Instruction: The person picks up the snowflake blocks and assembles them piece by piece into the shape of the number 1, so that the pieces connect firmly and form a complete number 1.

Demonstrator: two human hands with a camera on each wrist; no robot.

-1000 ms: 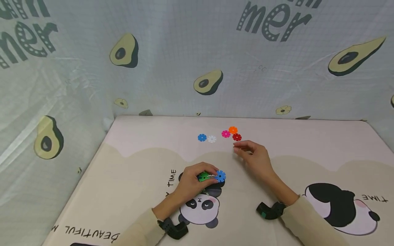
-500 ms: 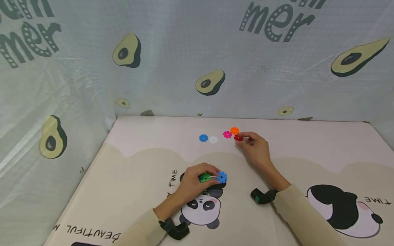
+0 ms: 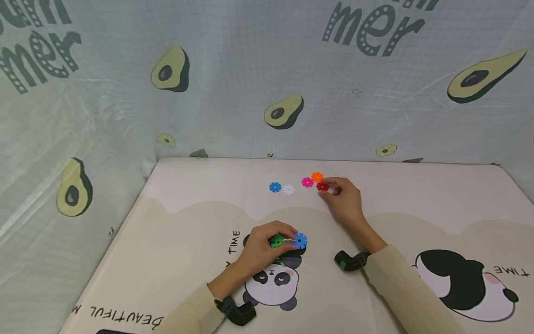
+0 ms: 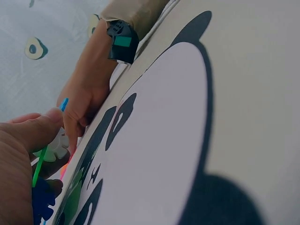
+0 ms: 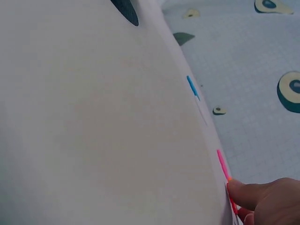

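Head view: near "TIME" lettering (image 3: 233, 242), left hand (image 3: 259, 241) grips linked discs (image 3: 300, 240), right hand (image 3: 347, 200) pinches red disc (image 3: 322, 186).

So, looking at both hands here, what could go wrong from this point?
The right hand has its fingertips at the red disc, with the orange disc and pink disc close by, so it might nudge them.

The red disc is thin and lies low at the table, so it could slip from the fingertips.

In the left hand, the held blue disc sits out at the fingertips; a bump might knock it loose.
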